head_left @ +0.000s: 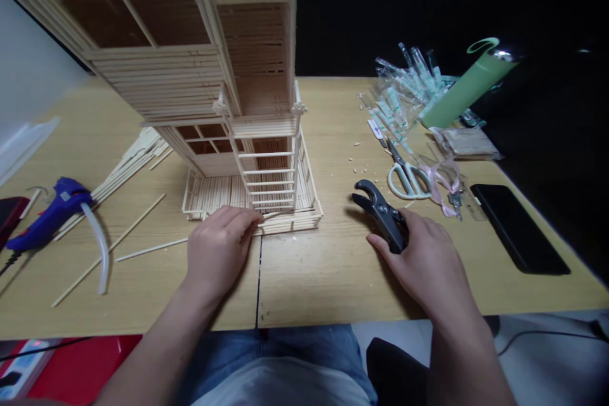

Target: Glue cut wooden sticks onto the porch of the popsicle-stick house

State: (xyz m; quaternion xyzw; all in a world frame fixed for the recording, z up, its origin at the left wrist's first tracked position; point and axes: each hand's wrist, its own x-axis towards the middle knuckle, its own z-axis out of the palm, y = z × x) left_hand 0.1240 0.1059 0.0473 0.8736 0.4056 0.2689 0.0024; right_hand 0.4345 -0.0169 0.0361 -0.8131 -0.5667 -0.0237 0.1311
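A model house built from thin wooden sticks stands on the table, with a ladder at its front. At the front edge of its base, my left hand is closed on a thin wooden stick. This stick runs out to the left over the tabletop, and its other end shows past my fingertips along the base's edge. To the right, my right hand grips black hand pruners just above the table, their jaws apart and pointing up and left. My fingers partly hide the handles.
On the left lie a blue glue gun with a glue stick, and loose sticks. Scissors, a green bottle, plastic-wrapped glue sticks, a pink ribbon and a black phone lie at right. Small stick offcuts are scattered mid-table.
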